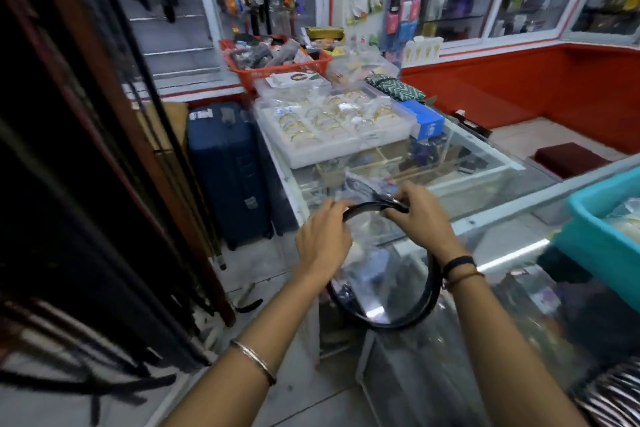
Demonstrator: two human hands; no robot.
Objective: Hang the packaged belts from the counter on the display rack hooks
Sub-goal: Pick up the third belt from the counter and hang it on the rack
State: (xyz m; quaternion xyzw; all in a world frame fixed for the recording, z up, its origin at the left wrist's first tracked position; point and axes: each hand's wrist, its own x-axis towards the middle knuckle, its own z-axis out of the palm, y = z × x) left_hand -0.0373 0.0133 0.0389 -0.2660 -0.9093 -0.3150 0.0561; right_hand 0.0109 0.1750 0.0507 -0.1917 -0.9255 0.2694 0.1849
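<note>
Left hand (323, 239) & right hand (424, 215) grips pinch looped black plastic-wrapped belt (408, 317) top (loop hangs below), readying for hook.

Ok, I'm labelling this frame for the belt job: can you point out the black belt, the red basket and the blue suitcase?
black belt (403, 321): head view, bottom of its hanging loop.
red basket (277, 72): head view, front rim.
blue suitcase (225, 166): head view, middle of its front face.

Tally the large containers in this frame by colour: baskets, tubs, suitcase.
Red basket: 1
Teal tub: 1
Navy suitcase: 1
Total: 3
</note>
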